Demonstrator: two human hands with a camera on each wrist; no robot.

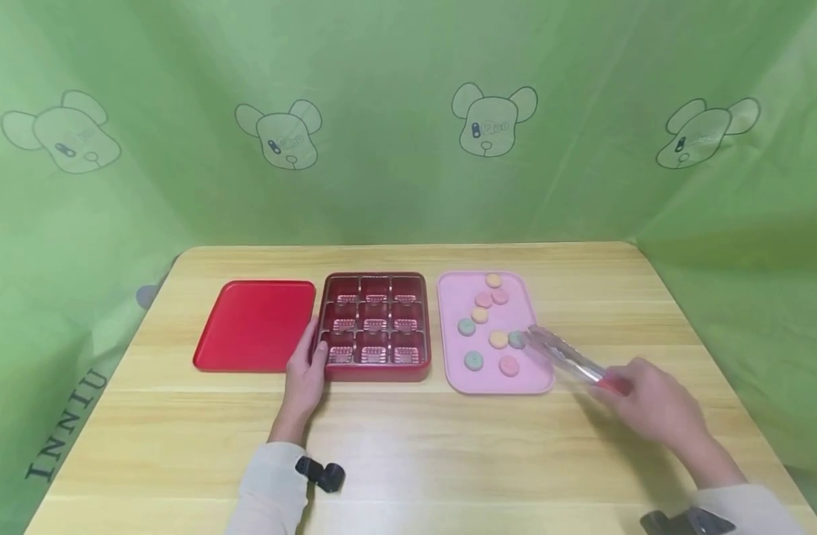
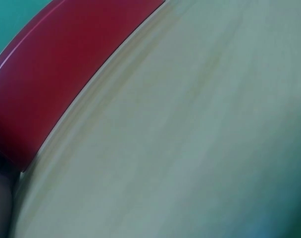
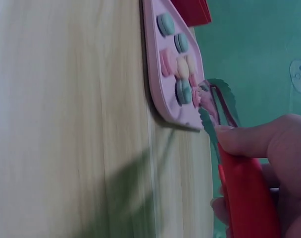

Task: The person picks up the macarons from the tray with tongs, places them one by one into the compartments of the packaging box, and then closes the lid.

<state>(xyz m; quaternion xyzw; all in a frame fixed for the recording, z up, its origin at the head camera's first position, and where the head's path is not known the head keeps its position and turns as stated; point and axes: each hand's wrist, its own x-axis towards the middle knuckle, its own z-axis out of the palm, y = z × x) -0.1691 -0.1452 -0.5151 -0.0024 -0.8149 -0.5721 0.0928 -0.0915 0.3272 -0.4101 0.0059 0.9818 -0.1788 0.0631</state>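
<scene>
My left hand point(image 1: 306, 375) grips the near-left corner of a dark red box point(image 1: 380, 374), its thumb at the rim and its fingers along the left side. A clear insert divides the box into several bare compartments. In the left wrist view the box's red wall point(image 2: 66, 64) shows, with a sliver of the hand point(image 2: 0, 206). My right hand point(image 1: 659, 401) holds metal tongs point(image 1: 569, 358) by their red handle point(image 3: 247, 198). The tong tips are over the right side of a pink tray point(image 1: 458, 371), close to a green macaron point(image 1: 517, 339). Whether they touch it is unclear.
Several pink, yellow and green macarons lie scattered on the tray, among them a pink macaron point(image 1: 509, 365) near its front. A flat red lid point(image 1: 258, 327) lies left of the box. The wooden table point(image 1: 408, 453) is bordered by a green curtain point(image 1: 395, 200).
</scene>
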